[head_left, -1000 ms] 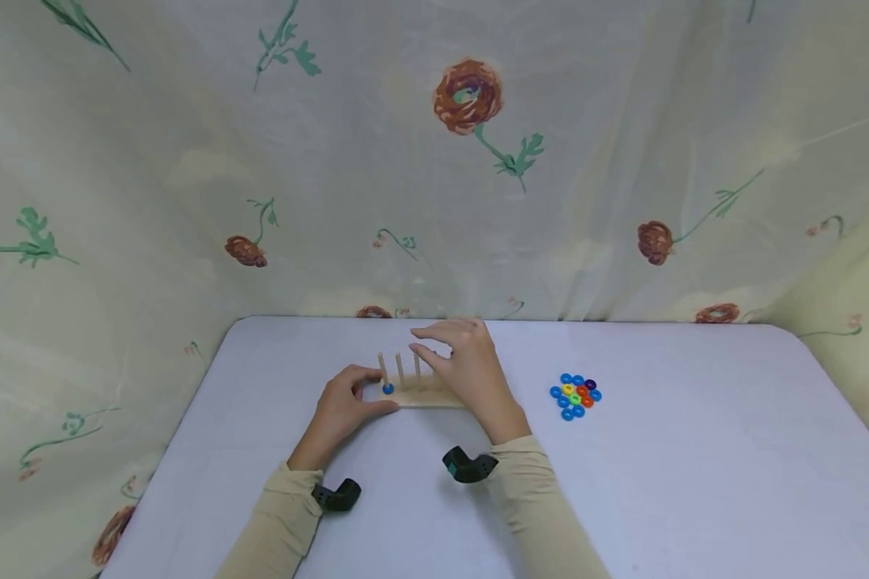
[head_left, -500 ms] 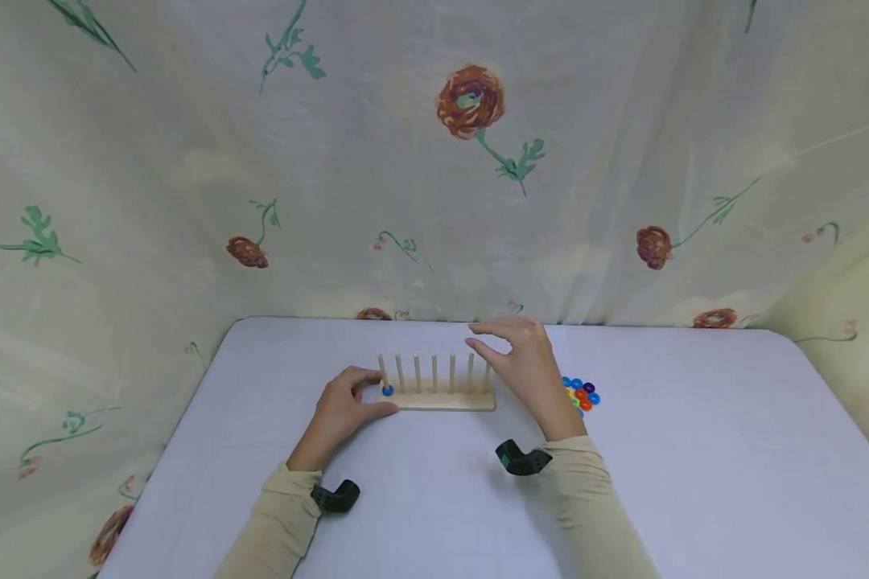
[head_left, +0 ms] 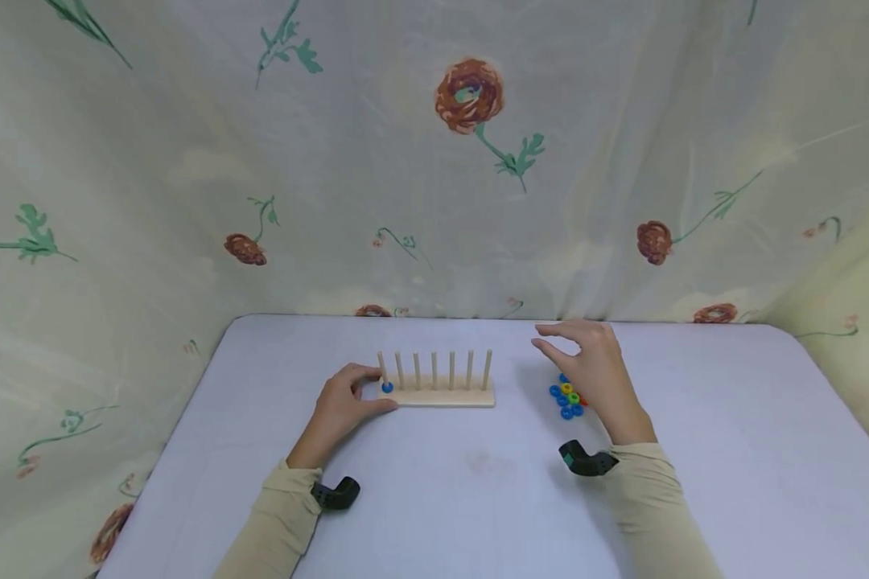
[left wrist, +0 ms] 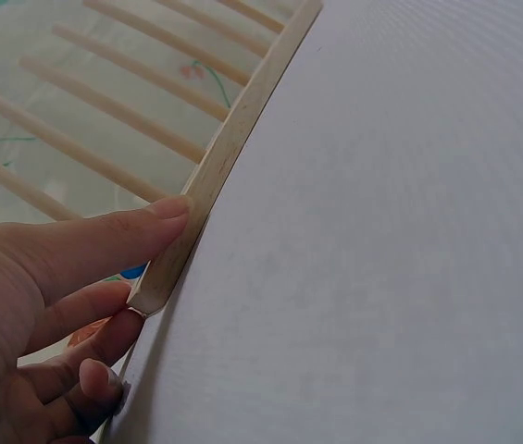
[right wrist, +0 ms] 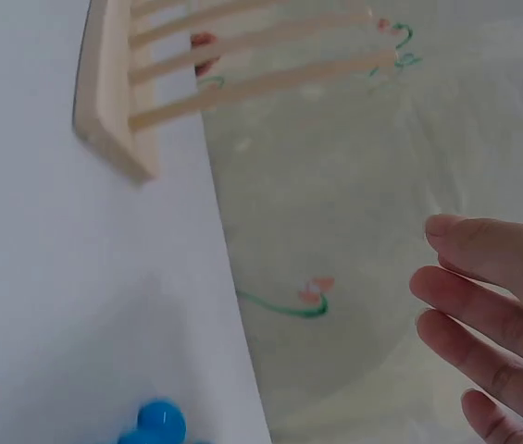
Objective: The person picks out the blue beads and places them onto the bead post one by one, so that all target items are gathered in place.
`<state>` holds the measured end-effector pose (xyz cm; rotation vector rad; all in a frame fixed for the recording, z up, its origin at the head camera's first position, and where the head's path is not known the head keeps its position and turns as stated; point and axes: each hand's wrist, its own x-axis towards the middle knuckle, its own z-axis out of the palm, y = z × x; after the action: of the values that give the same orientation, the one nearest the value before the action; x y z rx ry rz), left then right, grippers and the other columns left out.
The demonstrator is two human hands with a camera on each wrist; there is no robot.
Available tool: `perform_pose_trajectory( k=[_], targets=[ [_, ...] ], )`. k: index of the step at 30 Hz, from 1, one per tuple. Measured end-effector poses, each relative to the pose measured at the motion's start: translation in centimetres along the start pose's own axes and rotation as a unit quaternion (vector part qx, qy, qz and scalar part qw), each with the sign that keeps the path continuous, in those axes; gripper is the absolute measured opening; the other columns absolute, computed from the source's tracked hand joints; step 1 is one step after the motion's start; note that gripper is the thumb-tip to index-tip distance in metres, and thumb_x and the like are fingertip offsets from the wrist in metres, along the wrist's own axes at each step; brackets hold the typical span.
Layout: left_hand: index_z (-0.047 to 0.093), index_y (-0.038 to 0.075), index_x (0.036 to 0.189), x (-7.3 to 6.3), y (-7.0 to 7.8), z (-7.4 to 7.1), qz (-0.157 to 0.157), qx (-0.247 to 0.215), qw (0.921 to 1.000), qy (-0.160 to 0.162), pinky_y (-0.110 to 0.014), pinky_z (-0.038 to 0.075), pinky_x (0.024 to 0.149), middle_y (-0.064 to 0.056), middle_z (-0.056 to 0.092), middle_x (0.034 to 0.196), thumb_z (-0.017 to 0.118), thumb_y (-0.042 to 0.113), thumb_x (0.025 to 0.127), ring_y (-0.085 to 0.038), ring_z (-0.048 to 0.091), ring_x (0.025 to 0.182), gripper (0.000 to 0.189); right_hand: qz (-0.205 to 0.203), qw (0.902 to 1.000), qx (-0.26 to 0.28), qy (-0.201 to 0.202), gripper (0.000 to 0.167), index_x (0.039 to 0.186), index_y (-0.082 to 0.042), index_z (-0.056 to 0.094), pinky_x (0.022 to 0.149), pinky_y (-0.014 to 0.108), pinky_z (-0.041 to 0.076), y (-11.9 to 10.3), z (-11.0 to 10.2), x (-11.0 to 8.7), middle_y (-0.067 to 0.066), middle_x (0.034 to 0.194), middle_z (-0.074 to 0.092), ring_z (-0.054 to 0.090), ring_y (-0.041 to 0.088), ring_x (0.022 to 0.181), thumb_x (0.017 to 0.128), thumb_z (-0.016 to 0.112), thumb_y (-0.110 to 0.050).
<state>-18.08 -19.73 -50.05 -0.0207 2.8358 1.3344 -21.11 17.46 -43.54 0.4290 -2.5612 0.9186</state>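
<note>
A pale wooden peg board (head_left: 445, 398) with a row of upright pegs stands on the table, left of the middle. One blue ring (head_left: 387, 388) sits at the foot of its leftmost peg. My left hand (head_left: 343, 406) holds the board's left end, thumb along the front edge; the left wrist view shows the fingers curled round that end of the base (left wrist: 207, 176). Raised over a cluster of coloured rings (head_left: 567, 413), my right hand (head_left: 599, 379) has its thumb and fingers apart with nothing between them. The hand hides part of the cluster.
Blue, yellow, green and red rings show in the cluster, right of the board. A white cloth covers the table (head_left: 434, 507). Behind it hangs a flower-printed curtain (head_left: 550, 265). Each wrist wears a dark camera mount (head_left: 586, 460).
My right hand has moved rightward from above the peg board to above the ring cluster, uncovering the board's right-hand pegs. My left hand stays on the board's left end.
</note>
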Motion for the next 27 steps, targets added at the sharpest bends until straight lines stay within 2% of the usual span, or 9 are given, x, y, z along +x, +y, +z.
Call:
perform_pose_trajectory(
  k=[7, 14, 18, 23, 27],
  targets=[
    [0.074, 0.011, 0.123, -0.1, -0.1, -0.1, 0.002, -0.001, 1.0, 0.004, -0.027, 0.037, 0.064, -0.006, 0.064, 0.102, 0.095, 0.027, 0.074, -0.016, 0.045, 0.074, 0.056, 0.018, 0.9991, -0.025, -0.028, 0.028, 0.114, -0.006, 0.079, 0.109, 0.065, 0.036, 2.1, -1.7, -1.3, 0.017, 0.11, 0.078, 0.066, 0.041, 0.114, 0.089, 0.082, -0.018],
    [0.074, 0.01, 0.124, 0.0, -0.1, 0.0, 0.004, 0.001, 1.0, 0.001, -0.026, 0.036, 0.063, -0.006, 0.064, 0.101, 0.094, 0.026, 0.074, -0.015, 0.045, 0.073, 0.056, 0.016, 0.9976, -0.044, -0.051, 0.029, 0.112, -0.005, 0.08, 0.106, 0.065, 0.04, 4.9, -2.7, -2.7, 0.016, 0.106, 0.079, 0.07, 0.042, 0.109, 0.085, 0.085, -0.014],
    [0.073, 0.01, 0.124, -0.1, 0.1, 0.0, 0.005, -0.001, 1.0, 0.0, -0.027, 0.037, 0.064, -0.006, 0.064, 0.103, 0.095, 0.026, 0.074, -0.016, 0.045, 0.074, 0.056, 0.043, 0.9939, -0.05, -0.088, 0.029, 0.113, -0.005, 0.079, 0.107, 0.066, 0.041, 6.2, -3.4, -3.4, 0.018, 0.109, 0.078, 0.068, 0.044, 0.113, 0.087, 0.084, -0.015],
    [0.074, 0.01, 0.124, -0.1, 0.1, 0.0, 0.007, 0.001, 1.0, 0.0, -0.026, 0.036, 0.063, -0.006, 0.064, 0.103, 0.094, 0.026, 0.074, -0.015, 0.045, 0.073, 0.056, 0.081, 0.9846, -0.058, -0.144, 0.027, 0.115, -0.005, 0.078, 0.105, 0.067, 0.044, 7.1, -4.2, -4.0, 0.02, 0.114, 0.076, 0.064, 0.046, 0.119, 0.09, 0.08, -0.016],
    [0.073, 0.01, 0.125, 0.0, 0.1, 0.0, 0.005, 0.002, 1.0, -0.002, -0.026, 0.036, 0.062, -0.006, 0.061, 0.098, 0.094, 0.026, 0.075, -0.015, 0.045, 0.072, 0.057, 0.105, 0.9766, -0.048, -0.182, 0.022, 0.111, -0.006, 0.08, 0.101, 0.065, 0.047, 7.6, -4.4, -4.0, 0.015, 0.106, 0.077, 0.065, 0.041, 0.112, 0.091, 0.079, -0.016]
  ],
)
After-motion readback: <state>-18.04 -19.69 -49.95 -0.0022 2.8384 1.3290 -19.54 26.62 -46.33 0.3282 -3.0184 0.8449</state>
